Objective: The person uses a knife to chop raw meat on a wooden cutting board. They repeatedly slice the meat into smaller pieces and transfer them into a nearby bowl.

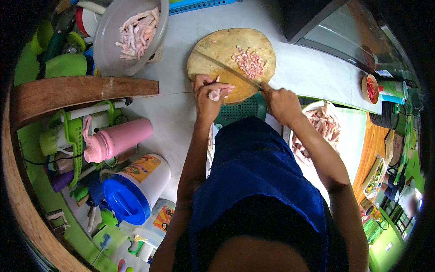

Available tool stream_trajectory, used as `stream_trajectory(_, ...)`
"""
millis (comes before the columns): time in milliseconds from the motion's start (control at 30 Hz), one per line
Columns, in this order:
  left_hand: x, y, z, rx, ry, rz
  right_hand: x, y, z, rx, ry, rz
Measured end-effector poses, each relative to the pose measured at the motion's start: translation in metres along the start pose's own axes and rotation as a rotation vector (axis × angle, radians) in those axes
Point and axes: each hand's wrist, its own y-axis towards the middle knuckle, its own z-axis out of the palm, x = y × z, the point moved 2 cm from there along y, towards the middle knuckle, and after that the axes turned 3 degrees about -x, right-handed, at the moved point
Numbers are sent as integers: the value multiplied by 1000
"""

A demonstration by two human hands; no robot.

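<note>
On the counter before me lies a round wooden chopping board [217, 44]. Over its near left edge my left hand [208, 97] grips a chicken foot [214, 95], mostly covered by the fingers. The handle of a long knife [227, 68] is in my right hand [281, 102], at the board's near right edge. Its blade runs across the board toward the far left. Small pinkish cut pieces [249, 63] form a pile beyond the blade, on the right side of the board.
A grey plastic basin [105, 44] of chicken feet [139, 35] stands at upper left. Another bowl of chicken feet [323, 122] sits under my right forearm. A pink bottle [125, 137] and a blue-lidded tub [127, 199] stand at left. A person [404, 195] is at far right.
</note>
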Motion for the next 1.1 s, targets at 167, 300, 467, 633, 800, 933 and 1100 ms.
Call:
stream_trajectory(167, -3, -1, -5, 40, -290, -530, -8, 16, -29, -46, 60, 85)
stream_trajectory(300, 6, -6, 1, -47, -383, -517, -2, 17, -48, -194, 258, 112)
stream_trajectory(467, -1, -3, 18, -16, -226, -453, -19, 19, -13, -177, 207, 96)
stream_trajectory(633, -3, -3, 27, 14, 40, -387, 3, -7, -8, -125, 255, 85)
stream_trajectory(800, 0, -1, 28, 47, 75, -319, 11, -22, 4, -92, 260, 80)
stream_trajectory(933, -1, 1, 28, 56, 106, -321, 17, -25, 2, -77, 272, 95)
stream_trajectory(1100, -4, 3, 29, 91, 155, -289, 19, -25, 6, -36, 248, 113)
